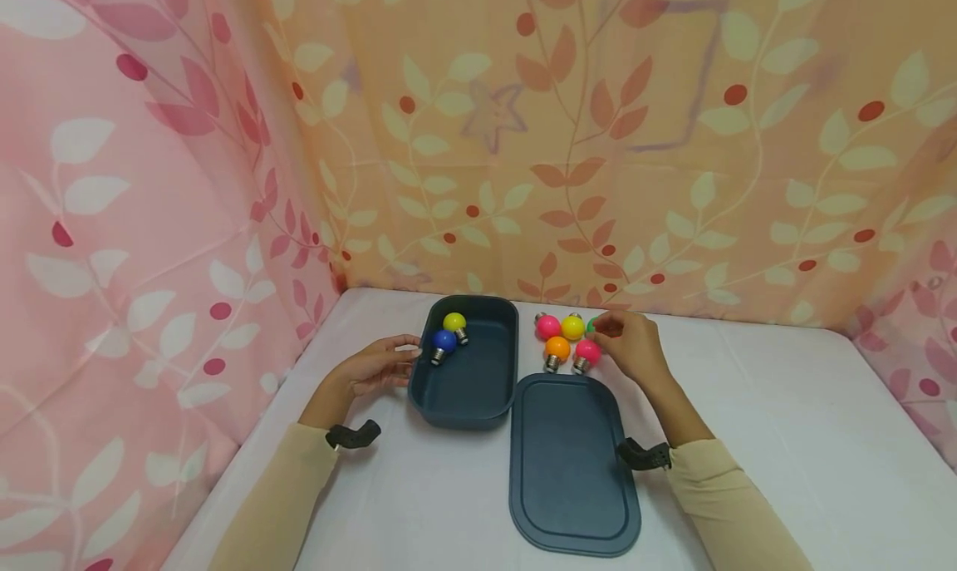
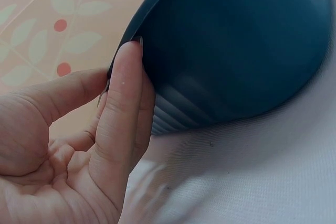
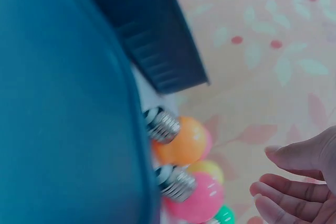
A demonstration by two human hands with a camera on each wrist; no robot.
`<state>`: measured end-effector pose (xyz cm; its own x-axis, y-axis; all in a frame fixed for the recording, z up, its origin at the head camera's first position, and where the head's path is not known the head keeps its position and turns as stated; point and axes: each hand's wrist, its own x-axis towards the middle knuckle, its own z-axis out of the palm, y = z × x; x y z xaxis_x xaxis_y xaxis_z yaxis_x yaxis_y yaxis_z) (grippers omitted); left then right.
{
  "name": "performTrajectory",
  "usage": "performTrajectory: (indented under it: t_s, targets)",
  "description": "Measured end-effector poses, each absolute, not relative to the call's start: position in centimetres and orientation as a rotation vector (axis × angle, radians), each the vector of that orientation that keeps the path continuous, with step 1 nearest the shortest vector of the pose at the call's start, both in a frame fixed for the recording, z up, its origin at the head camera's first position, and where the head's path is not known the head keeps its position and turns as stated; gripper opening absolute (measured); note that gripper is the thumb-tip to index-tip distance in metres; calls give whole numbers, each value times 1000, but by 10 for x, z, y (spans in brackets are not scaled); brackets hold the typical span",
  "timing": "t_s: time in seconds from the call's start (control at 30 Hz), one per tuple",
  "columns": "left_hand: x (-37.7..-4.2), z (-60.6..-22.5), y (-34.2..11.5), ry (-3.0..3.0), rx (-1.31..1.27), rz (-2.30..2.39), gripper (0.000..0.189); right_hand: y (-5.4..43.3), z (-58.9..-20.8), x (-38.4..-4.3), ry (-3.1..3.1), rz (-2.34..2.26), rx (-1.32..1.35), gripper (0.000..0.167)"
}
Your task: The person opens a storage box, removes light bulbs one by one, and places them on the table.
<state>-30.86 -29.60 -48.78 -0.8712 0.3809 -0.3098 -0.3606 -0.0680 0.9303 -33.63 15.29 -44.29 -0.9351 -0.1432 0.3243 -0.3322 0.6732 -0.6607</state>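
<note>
A dark blue-grey plastic container (image 1: 486, 380) stands on the table, with a yellow-green bulb (image 1: 453, 322) and a blue bulb (image 1: 444, 341) lying in its left part. My left hand (image 1: 381, 365) pinches its left rim between thumb and fingers, the fingers against the outer wall (image 2: 220, 45) in the left wrist view. Beyond the lid, my right hand (image 1: 634, 344) is held over a green bulb (image 1: 592, 325), partly covering it in the head view. The right wrist view shows its thumb and fingers (image 3: 283, 195) spread apart with nothing between them.
Close to the green bulb lie a pink bulb (image 1: 548, 327), a yellow bulb (image 1: 573, 327), an orange bulb (image 1: 557, 349) and another pink bulb (image 1: 588, 351). The flat lid (image 1: 576, 463) lies in front of them. Patterned curtains (image 1: 478, 180) rise behind the white-covered table (image 1: 785, 413).
</note>
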Motion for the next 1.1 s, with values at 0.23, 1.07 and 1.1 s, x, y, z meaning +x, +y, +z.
performTrajectory:
  t_s: [0.23,1.07,1.1]
  targets:
    - [-310,-486,-294,1729,1,1982,28,138,-420,-320,-2598,1189,498,25]
    - [-309,-486,-297,1692,17,2008,22,5,-364,-335,-2757,1046,1144,24]
    - [-309,-486,-297,1689,16,2007,22,1,-364,-337,-2762,1053,1157,25]
